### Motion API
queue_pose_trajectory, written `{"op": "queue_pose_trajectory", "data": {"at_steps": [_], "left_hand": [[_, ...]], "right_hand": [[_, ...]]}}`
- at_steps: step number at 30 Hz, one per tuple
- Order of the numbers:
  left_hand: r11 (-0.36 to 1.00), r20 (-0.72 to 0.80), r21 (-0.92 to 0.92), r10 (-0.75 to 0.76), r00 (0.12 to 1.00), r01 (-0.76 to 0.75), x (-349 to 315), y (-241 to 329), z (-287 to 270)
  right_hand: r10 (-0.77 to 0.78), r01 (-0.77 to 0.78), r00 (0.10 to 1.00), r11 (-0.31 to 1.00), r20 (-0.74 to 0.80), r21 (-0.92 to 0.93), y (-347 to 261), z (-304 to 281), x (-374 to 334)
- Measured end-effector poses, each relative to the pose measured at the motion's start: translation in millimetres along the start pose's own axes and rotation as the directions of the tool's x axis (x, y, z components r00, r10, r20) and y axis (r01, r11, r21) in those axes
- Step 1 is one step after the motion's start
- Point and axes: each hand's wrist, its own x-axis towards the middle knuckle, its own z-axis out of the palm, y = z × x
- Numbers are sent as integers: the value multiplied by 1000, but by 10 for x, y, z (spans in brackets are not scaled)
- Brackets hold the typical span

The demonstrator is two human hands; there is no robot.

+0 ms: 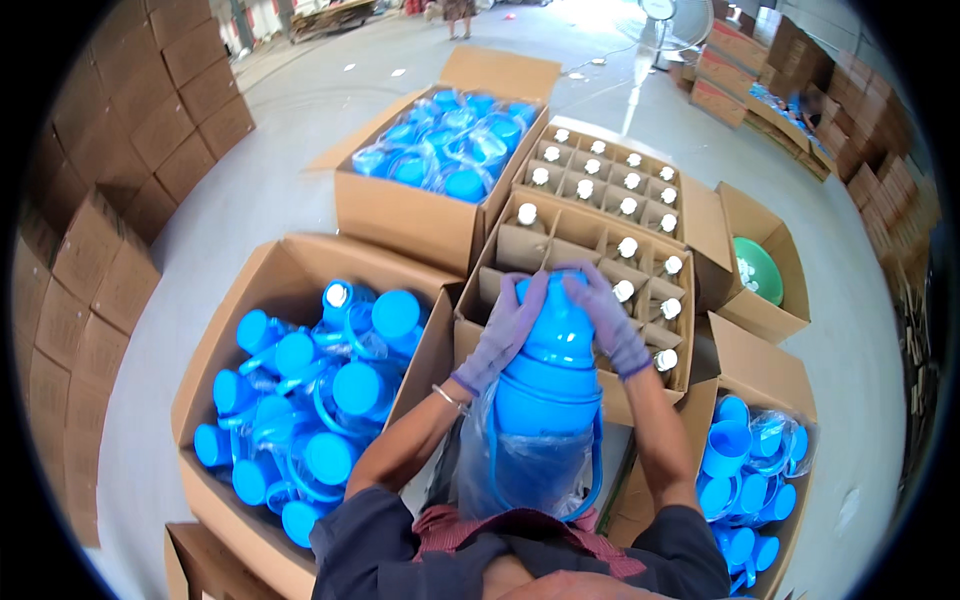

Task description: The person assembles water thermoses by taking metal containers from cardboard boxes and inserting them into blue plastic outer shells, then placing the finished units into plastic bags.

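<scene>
Upright in front of my body stands a blue plastic thermos jug (545, 405), its lower part inside a clear plastic bag (530, 465). A blue carrying handle hangs around the jug's lower half. My left hand (508, 325), in a pale purple glove, grips the narrow top from the left. From the other side my right hand (606, 318), gloved alike, closes around the same top part. The fingers of both hands come close together over its tip. Just beyond is a carton with cardboard dividers (572, 222), whose cells hold several white-capped bottle-like pieces (627, 248).
On the left an open carton (285, 250) is filled with blue jug parts (330, 458). Behind it stands a carton of bagged blue pieces (430, 150). Right lie a green bowl (757, 270) in a box and blue cups (727, 447) in another. Stacked cartons (130, 90) line the left.
</scene>
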Motion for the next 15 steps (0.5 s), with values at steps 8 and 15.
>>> {"op": "queue_pose_trajectory", "data": {"at_steps": [8, 15], "left_hand": [[988, -438, -152, -68, 896, 1, 46, -143, -1322], [579, -630, 677, 136, 765, 454, -726, -1737, -3276]], "right_hand": [[-128, 110, 947, 991, 294, 76, -512, 305, 368], [23, -39, 993, 989, 114, 141, 28, 164, 4]]}}
